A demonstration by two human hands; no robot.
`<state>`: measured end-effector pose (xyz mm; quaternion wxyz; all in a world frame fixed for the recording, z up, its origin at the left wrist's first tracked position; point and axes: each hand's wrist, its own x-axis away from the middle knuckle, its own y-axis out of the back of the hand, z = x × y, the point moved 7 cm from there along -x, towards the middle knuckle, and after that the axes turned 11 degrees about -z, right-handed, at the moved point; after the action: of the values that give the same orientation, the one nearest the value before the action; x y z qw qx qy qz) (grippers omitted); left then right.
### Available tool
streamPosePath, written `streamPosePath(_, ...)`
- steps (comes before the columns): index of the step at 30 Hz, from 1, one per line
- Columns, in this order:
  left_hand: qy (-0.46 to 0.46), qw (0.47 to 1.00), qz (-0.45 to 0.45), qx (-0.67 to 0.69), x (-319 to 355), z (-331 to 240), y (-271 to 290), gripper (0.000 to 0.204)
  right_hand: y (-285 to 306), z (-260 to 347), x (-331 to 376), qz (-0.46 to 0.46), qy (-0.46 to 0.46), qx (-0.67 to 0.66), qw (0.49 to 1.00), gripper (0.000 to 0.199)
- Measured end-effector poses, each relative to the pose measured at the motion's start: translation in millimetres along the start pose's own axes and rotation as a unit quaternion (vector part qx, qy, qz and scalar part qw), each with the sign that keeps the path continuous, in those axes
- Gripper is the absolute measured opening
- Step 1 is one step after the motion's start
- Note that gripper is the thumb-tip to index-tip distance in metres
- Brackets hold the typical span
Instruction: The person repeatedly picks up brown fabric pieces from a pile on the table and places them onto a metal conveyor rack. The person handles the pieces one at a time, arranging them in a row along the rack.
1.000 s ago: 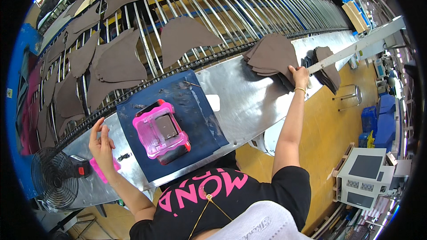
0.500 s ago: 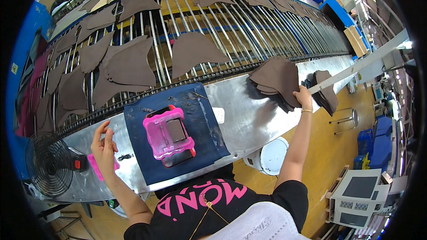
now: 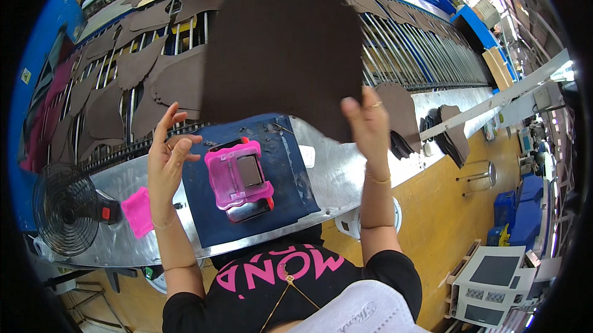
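Observation:
A dark brown cut piece of sheet material (image 3: 284, 49), perhaps leather or fabric, is held up in front of me, blurred a little by motion. At its lower right corner my right hand (image 3: 371, 129) grips it between thumb and fingers. My left hand (image 3: 168, 163) is raised near the lower left corner, its fingers apart and holding nothing. Below the piece, a pink plastic frame (image 3: 222, 175) with a grey block (image 3: 250, 170) in it lies over a red-edged dark object on a dark blue mat (image 3: 281, 200).
Similar brown pieces (image 3: 139, 64) lie on a conveyor of metal rods (image 3: 401, 49) beyond the metal table (image 3: 333, 191). Stacked pieces (image 3: 398, 110) rest at right, behind a slanting white bar (image 3: 494, 98). A black fan (image 3: 65, 209) and pink tray (image 3: 137, 211) are at left.
My right hand has lifted a brown piece from the right-hand stack and brought it up and leftward over the mat. My left hand has moved right and slightly up.

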<state>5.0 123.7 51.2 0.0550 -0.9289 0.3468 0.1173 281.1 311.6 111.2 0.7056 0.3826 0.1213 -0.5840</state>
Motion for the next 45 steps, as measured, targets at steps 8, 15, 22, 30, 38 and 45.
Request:
streamPosePath(8,-0.011,0.994,-0.102,-0.024,1,-13,82,0.018,-85,48,26,0.227,0.036,-0.19,0.954,0.046)
streamPosePath(15,-0.127,0.961,-0.146,-0.195,-1,-34,109,0.018,-104,37,33,0.283,0.025,-0.084,0.955,0.029)
streamPosePath(22,-0.063,0.984,-0.072,-0.151,-3,-24,100,0.016,-93,34,29,0.228,0.041,-0.108,0.967,0.038)
streamPosePath(30,-0.025,0.996,-0.04,-0.071,-4,-34,81,0.017,-82,28,21,0.194,0.057,-0.111,0.973,0.034)
streamPosePath(38,-0.045,0.987,-0.099,-0.117,-2,-51,99,0.016,-98,30,31,0.213,0.074,-0.09,0.97,0.032)
streamPosePath(45,-0.067,0.979,-0.152,-0.118,13,-53,134,0.018,-127,38,58,0.219,0.1,-0.116,0.964,0.029)
